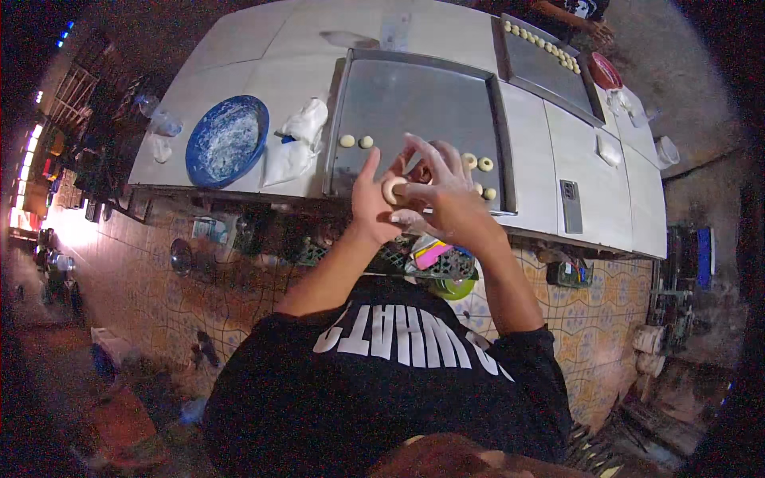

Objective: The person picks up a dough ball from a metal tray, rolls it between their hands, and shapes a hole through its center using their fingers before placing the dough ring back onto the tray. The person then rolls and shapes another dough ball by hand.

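Note:
Over the near edge of a metal tray (414, 92), a small round of pale dough (390, 190) sits between my hands. My left hand (370, 203) cradles it against the palm, thumb pointing up and away. Fingers of my right hand (453, 191) bend over the dough, and one presses into its middle; flour whitens those fingertips. On the tray, two plain dough balls (356, 142) rest to the left. Several more pieces (485, 164) lie to the right, at least one with a dent. My right hand partly hides that group.
Left of the tray stand a blue basin (255, 119) of white flour and white plastic bags (299, 139). A second tray (550, 72) with rows of dough balls lies far right, near another person's hand (598, 32) and a red bowl (606, 72). A crate (390, 259) sits below the table edge.

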Demonstrator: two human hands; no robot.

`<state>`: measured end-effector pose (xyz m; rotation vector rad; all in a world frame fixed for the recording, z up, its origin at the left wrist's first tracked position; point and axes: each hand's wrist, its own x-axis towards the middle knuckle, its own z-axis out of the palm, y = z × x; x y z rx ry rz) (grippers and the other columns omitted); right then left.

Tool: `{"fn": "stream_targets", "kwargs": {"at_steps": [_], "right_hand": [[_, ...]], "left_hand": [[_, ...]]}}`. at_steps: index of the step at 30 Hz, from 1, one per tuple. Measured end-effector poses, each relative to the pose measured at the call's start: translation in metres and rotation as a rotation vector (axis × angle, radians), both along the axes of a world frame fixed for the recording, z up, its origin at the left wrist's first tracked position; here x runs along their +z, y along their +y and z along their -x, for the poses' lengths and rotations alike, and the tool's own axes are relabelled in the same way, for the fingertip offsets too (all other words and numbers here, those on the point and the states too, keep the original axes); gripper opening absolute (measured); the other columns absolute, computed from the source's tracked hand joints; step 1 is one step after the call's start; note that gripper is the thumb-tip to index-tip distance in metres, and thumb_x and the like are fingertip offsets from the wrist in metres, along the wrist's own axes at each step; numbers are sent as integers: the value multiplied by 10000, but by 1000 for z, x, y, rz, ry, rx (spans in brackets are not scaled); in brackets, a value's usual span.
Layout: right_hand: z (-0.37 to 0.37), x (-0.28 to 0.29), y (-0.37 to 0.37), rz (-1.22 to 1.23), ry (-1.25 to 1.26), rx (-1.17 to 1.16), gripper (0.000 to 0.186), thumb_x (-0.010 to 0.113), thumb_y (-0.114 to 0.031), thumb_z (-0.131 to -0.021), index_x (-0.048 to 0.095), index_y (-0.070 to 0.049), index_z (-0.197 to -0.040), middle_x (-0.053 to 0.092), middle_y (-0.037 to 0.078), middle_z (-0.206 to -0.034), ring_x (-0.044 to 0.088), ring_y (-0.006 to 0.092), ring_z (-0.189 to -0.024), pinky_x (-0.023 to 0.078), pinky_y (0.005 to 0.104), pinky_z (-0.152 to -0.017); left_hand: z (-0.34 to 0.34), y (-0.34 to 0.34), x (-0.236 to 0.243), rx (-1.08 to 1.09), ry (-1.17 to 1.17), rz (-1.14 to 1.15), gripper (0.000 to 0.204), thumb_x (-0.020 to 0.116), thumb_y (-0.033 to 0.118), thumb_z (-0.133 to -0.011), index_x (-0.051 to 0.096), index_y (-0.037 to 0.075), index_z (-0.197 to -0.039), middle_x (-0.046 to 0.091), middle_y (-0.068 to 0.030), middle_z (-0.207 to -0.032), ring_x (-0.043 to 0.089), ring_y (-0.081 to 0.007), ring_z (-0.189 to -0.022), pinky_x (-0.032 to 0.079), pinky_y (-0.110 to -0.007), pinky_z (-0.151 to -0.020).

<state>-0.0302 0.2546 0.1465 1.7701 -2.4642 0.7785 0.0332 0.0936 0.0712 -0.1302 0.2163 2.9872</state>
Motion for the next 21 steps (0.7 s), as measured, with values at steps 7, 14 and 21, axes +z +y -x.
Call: {"fn": "stream_targets", "kwargs": {"at_steps": [7, 14, 21], "right_hand": [[-3, 0, -5, -15, 132, -47, 406, 765, -597, -858, 782, -206, -967, 379, 151, -1658, 364, 462, -1484, 361, 631, -1139], [-3, 0, -1, 29, 135, -13, 422, 744, -624, -850, 803, -226, -978, 378, 155, -1650, 387, 453, -1462, 370, 616, -1119], [-7, 5, 3, -42, 139, -7, 480, 714, -654, -874, 811, -200, -999, 351, 157, -1670, 349, 473, -1491, 332, 637, -1161]], "left_hand": [[-1, -3, 9, 33, -27, -104, 674, 440, 698, -1042, 570, 201, -1477, 582, -146, -1449, 536, -325, -1384, 472, -529, -1133], [8, -2, -4, -32, 72, -151, 733, 441, 696, -1044, 539, 129, -1497, 557, -167, -1513, 533, -364, -1396, 418, -565, -1177], [7, 8, 1, -18, -44, -84, 720, 438, 734, -1029, 591, 142, -1410, 636, -164, -1363, 665, -345, -1209, 551, -544, -1032]]}}
